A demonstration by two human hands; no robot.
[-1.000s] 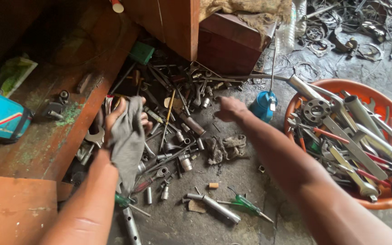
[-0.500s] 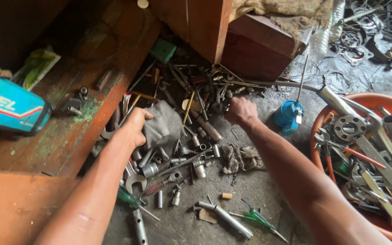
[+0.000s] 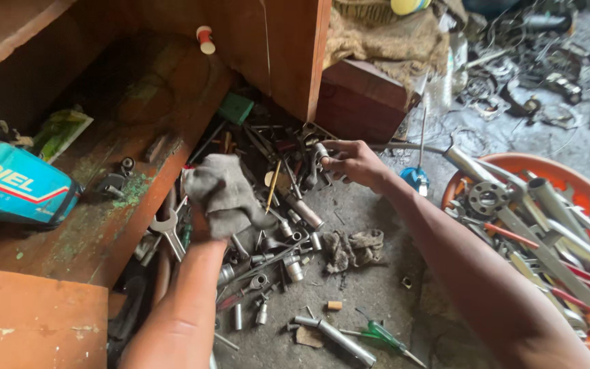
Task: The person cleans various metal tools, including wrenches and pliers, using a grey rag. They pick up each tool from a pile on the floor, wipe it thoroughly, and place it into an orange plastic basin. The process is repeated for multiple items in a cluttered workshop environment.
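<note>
My left hand point(image 3: 206, 219) is raised over a heap of tools, closed on a grey rag point(image 3: 223, 191) that covers most of it. My right hand point(image 3: 353, 162) is lifted over the back of the heap, pinching a small metal socket point(image 3: 321, 152) between its fingertips. Beneath both hands lie several sockets point(image 3: 295, 270), a spanner point(image 3: 169, 229), a yellow-handled tool point(image 3: 274, 186) and loose rods on the grey concrete floor. A second dirty rag point(image 3: 353, 247) lies crumpled on the floor below my right forearm.
An orange basin point(image 3: 507, 167) full of long metal tools stands at the right. A wooden shelf point(image 3: 104, 225) at the left holds a blue packet point(image 3: 15, 184). A wooden post point(image 3: 302, 55), a brown box point(image 3: 367, 99), a blue-handled tool point(image 3: 414, 179) and a green screwdriver point(image 3: 384, 335) are nearby.
My left hand has gathered the rag off the tool heap and lifted it. My right hand has picked a socket from the pile and raised it.
</note>
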